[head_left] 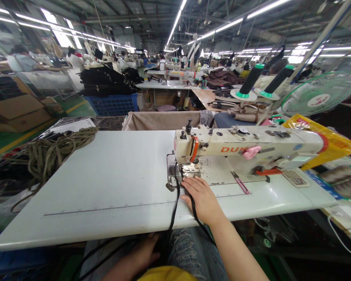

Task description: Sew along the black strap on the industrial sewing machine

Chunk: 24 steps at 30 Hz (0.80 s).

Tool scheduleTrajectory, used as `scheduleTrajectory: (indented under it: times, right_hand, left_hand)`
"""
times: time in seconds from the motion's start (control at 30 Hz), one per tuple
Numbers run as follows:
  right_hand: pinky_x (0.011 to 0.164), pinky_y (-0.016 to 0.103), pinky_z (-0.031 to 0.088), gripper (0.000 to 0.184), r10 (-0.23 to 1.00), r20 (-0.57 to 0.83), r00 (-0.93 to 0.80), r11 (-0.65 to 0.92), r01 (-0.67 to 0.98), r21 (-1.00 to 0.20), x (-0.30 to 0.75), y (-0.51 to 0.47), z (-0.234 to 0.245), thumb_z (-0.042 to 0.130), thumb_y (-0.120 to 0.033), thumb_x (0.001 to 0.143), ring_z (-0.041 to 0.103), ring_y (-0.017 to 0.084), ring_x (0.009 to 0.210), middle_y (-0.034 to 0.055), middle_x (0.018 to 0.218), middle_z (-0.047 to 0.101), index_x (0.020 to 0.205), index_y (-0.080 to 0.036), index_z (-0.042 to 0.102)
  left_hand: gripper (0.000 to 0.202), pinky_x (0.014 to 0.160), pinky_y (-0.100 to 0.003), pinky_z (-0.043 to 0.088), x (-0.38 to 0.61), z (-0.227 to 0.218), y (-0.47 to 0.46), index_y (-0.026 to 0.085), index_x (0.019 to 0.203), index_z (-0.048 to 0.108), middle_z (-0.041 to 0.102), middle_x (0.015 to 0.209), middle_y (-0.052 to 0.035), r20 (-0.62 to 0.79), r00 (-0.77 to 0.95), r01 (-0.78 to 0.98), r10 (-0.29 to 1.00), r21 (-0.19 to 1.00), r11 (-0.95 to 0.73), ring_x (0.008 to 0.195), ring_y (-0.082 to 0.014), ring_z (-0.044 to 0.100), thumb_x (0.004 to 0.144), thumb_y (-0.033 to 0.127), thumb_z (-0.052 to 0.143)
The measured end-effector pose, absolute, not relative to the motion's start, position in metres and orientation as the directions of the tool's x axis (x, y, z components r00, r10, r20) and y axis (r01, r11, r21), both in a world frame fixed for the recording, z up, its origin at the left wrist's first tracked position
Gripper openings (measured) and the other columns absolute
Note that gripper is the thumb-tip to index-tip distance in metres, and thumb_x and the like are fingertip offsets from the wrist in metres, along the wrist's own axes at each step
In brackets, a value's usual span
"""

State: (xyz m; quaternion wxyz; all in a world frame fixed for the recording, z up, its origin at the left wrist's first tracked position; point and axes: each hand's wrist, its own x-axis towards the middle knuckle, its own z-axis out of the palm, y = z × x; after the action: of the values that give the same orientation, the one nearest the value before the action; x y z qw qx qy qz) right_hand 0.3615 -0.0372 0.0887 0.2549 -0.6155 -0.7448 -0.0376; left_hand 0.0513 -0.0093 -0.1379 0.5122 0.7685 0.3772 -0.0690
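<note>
My right hand (pixel 202 198) lies flat on the white sewing table (pixel 105 183), fingers stretched toward the needle plate (pixel 190 170) of the cream sewing machine (pixel 245 146). It presses a narrow black strap (pixel 175 203) that runs from under the presser foot, over the table's front edge, down to my lap. My left hand (pixel 142 253) sits below the table edge with fingers curled around the black strap near my jeans.
A tangle of olive cord (pixel 51 152) lies at the table's left edge. Two black thread cones (pixel 251 80) stand behind the machine, a green fan (pixel 318 93) and a yellow bag (pixel 327 136) at right. Other workstations, black fabric stacks and people fill the background.
</note>
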Motion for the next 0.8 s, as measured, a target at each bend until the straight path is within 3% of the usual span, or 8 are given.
scheduleTrajectory:
  times: [0.07, 0.13, 0.3, 0.43, 0.57, 0.8]
  right_hand:
    - [0.123, 0.055, 0.042, 0.036, 0.902, 0.417, -0.111, 0.237, 0.935, -0.263, 0.361, -0.037, 0.088, 0.062, -0.037, 0.106, 0.059, 0.029, 0.137, 0.0124, 0.145, 0.065, 0.135, -0.017, 0.068]
    - [0.123, 0.055, 0.041, 0.036, 0.904, 0.413, -0.108, 0.232, 0.936, -0.264, 0.361, -0.037, 0.088, 0.063, -0.036, 0.105, 0.059, 0.029, 0.137, 0.0121, 0.146, 0.065, 0.135, -0.017, 0.068]
    - [0.122, 0.055, 0.042, 0.036, 0.905, 0.411, -0.112, 0.233, 0.938, -0.255, 0.361, -0.037, 0.09, 0.063, -0.035, 0.105, 0.059, 0.029, 0.137, 0.0122, 0.145, 0.065, 0.136, -0.018, 0.067]
    - [0.122, 0.055, 0.043, 0.036, 0.902, 0.414, -0.117, 0.236, 0.939, -0.248, 0.361, -0.037, 0.091, 0.063, -0.036, 0.105, 0.059, 0.029, 0.136, 0.0124, 0.144, 0.066, 0.137, -0.019, 0.067]
    - [0.123, 0.055, 0.041, 0.037, 0.905, 0.409, -0.115, 0.235, 0.937, -0.258, 0.361, -0.037, 0.091, 0.062, -0.037, 0.106, 0.059, 0.03, 0.137, 0.0123, 0.145, 0.065, 0.137, -0.018, 0.067]
    - [0.121, 0.054, 0.043, 0.036, 0.901, 0.416, -0.124, 0.245, 0.936, -0.252, 0.362, -0.038, 0.092, 0.062, -0.037, 0.106, 0.06, 0.029, 0.136, 0.0127, 0.143, 0.066, 0.136, -0.018, 0.067]
  left_hand:
    - [0.089, 0.132, -0.052, 0.021, 0.06, -0.127, -0.01, 0.019, 0.16, 0.046, 0.036, 0.171, -0.0159, -0.465, 0.707, 0.645, 0.533, 0.733, -0.216, 0.159, -0.0381, 0.029, 0.078, 0.032, 0.078]
    - [0.086, 0.133, -0.051, 0.02, 0.071, -0.112, -0.011, 0.019, 0.161, 0.045, 0.037, 0.171, -0.0146, -0.417, 0.729, 0.602, 0.543, 0.768, -0.219, 0.159, -0.0364, 0.029, 0.083, 0.039, 0.075]
    - [0.059, 0.131, -0.05, 0.024, 0.089, -0.068, -0.012, 0.028, 0.146, 0.063, 0.057, 0.158, -0.0083, -0.27, 0.773, 0.444, 0.575, 0.877, -0.185, 0.151, -0.0352, 0.044, 0.093, 0.054, 0.066]
    - [0.041, 0.115, -0.039, 0.045, 0.096, -0.05, -0.01, 0.025, 0.118, 0.077, 0.077, 0.126, -0.0052, -0.208, 0.848, 0.329, 0.487, 0.928, -0.176, 0.125, -0.0277, 0.066, 0.102, 0.054, 0.053]
    - [0.044, 0.101, -0.032, 0.051, 0.095, -0.06, -0.009, 0.021, 0.102, 0.078, 0.079, 0.109, -0.0047, -0.248, 0.858, 0.369, 0.45, 0.907, -0.205, 0.109, -0.0243, 0.07, 0.105, 0.051, 0.047]
    - [0.036, 0.088, -0.036, 0.051, 0.081, -0.109, -0.007, 0.018, 0.092, 0.077, 0.076, 0.1, -0.0086, -0.429, 0.78, 0.593, 0.455, 0.738, -0.322, 0.098, -0.0265, 0.069, 0.098, 0.044, 0.053]
